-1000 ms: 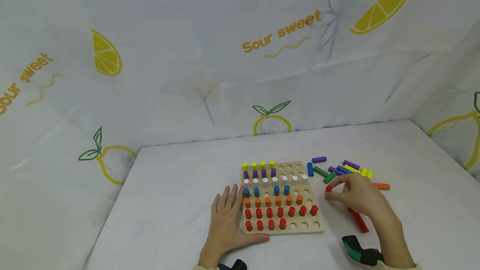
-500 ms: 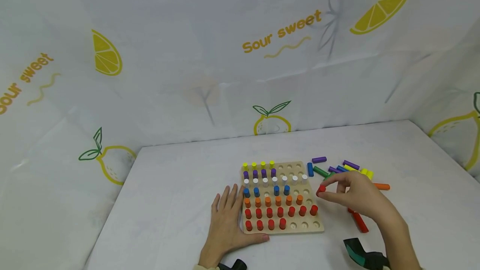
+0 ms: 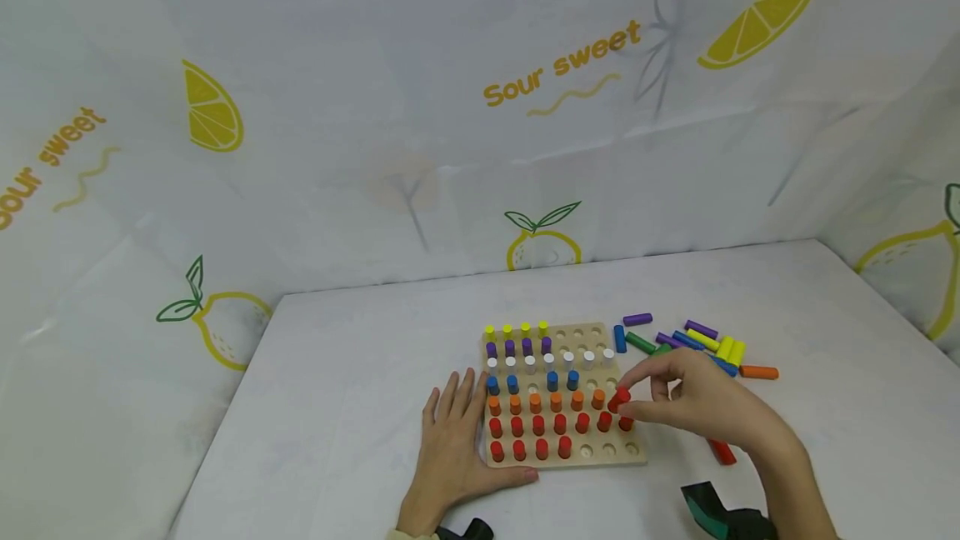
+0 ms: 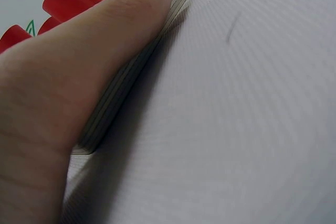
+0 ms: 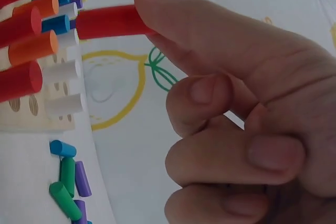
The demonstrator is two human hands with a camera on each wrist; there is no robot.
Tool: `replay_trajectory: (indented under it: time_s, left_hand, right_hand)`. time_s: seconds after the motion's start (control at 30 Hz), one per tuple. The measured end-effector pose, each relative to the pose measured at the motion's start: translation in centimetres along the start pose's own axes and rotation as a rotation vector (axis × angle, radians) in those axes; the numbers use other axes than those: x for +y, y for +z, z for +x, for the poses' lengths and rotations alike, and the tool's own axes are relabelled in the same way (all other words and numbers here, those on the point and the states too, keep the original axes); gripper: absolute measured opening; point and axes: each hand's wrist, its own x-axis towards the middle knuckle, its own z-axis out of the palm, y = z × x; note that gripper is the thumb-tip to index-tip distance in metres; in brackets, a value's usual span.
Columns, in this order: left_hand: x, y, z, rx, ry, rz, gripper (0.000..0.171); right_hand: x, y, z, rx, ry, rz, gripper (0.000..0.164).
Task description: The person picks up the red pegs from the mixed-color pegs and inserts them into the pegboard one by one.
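— What's closest to the camera?

— The left hand (image 3: 453,448), lying flat on the white bench (image 3: 337,407) with its fingers straight and slightly spread. Its thumb runs along the near edge of the wooden pegboard (image 3: 639,458), and the left wrist view shows that thumb touching the board's layered edge.

— And the other hand?

— The right hand (image 3: 705,407) hovers over the board's right side, pinching a red peg (image 3: 619,399) between thumb and forefinger; the other fingers are curled in. The peg is in the air — tilted, just above the right end of the orange row and the upper red row.

— Which pegs stand in the board?

— Nearest, a row of four red pegs (image 3: 531,449) with open holes to their right, then a fuller red row. Behind that come orange pegs (image 3: 546,401), blue, white, purple, and four yellow pegs (image 3: 516,329) at the far edge.

— Anything beyond the hand?

— One loose red peg (image 3: 722,451) lies on the bench under the right wrist. Farther back, right of the board, a scatter of loose pegs (image 3: 693,342) — blue, green, purple, yellow — with an orange peg (image 3: 759,372) at its right end. A lemon-printed cloth (image 3: 480,107) is behind everything.
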Motion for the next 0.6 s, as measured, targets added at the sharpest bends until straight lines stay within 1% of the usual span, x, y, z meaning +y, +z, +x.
replay_trajectory:
  time_s: [0.07, 0.2, 0.37, 0.43, 0.6]
  left_hand:
    - [0.0, 0.0, 0.0, -0.001, -0.002, -0.003, 0.132]
    - [0.0, 0.0, 0.0, 0.001, 0.000, -0.006, 0.132]
    - [0.0, 0.0, 0.0, 0.005, 0.005, -0.008, 0.132]
    - [0.0, 0.0, 0.0, 0.003, 0.004, -0.008, 0.132]
    - [0.0, 0.0, 0.0, -0.004, -0.002, -0.007, 0.131]
  right_hand:
    - [-0.2, 0.2, 0.1, -0.041, -0.032, 0.010, 0.022]
    - [-0.6, 0.7, 0.5, -0.123, -0.063, 0.017, 0.022]
    - [-0.9, 1.3, 1.0, -0.217, -0.048, 0.078, 0.023]
    - [-0.9, 1.6, 1.1, -0.241, -0.049, 0.102, 0.021]
    - [-0.7, 2.4, 1.6, -0.273, -0.112, 0.128, 0.017]
